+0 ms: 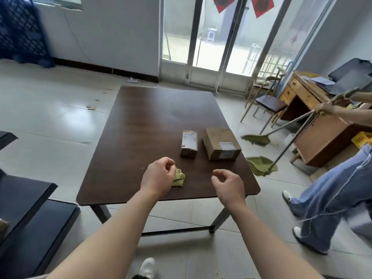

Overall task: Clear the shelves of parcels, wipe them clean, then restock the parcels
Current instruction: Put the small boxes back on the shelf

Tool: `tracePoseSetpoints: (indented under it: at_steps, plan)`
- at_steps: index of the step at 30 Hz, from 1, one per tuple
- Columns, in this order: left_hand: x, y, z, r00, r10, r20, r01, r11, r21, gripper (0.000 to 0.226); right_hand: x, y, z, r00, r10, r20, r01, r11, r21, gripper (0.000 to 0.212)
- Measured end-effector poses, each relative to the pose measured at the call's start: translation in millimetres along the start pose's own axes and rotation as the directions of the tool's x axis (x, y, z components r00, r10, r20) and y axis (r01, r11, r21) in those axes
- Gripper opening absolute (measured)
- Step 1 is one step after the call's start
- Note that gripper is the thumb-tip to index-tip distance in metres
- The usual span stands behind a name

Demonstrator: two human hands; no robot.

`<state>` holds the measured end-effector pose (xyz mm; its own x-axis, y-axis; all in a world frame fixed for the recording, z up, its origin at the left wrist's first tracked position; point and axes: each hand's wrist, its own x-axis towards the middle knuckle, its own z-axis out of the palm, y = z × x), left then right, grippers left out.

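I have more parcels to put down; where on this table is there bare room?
The far half and the left side of the table are bare. It is crowded right of centre, with the small parcel and large parcel, and at the near edge, with the green cloth under the left hand.

Labels on small parcel (188,143), large parcel (220,145): print too blurred to read.

green cloth (178,177) — brown parcels (221,146) — dark table (145,125).
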<state>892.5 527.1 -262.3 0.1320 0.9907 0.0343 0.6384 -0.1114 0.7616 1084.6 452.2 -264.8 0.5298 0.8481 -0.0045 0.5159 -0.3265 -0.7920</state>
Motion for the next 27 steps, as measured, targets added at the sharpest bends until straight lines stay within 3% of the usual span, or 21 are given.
tracePoseSetpoints:
  at_steps: [16, 27]
  plan:
    - [192, 11, 61, 0.968, -0.022, 0.248, -0.007, 0.994, 0.113, 0.015, 154, -3, 32, 0.975, 0.210, -0.071, -0.217, 0.969, -0.115, 0.032]
    - [261, 14, 141, 0.922, -0.192, 0.337, 0.053, 0.924, 0.380, 0.037, 251, 35, 40, 0.951, 0.308, -0.005, -0.293, 0.900, -0.323, 0.076]
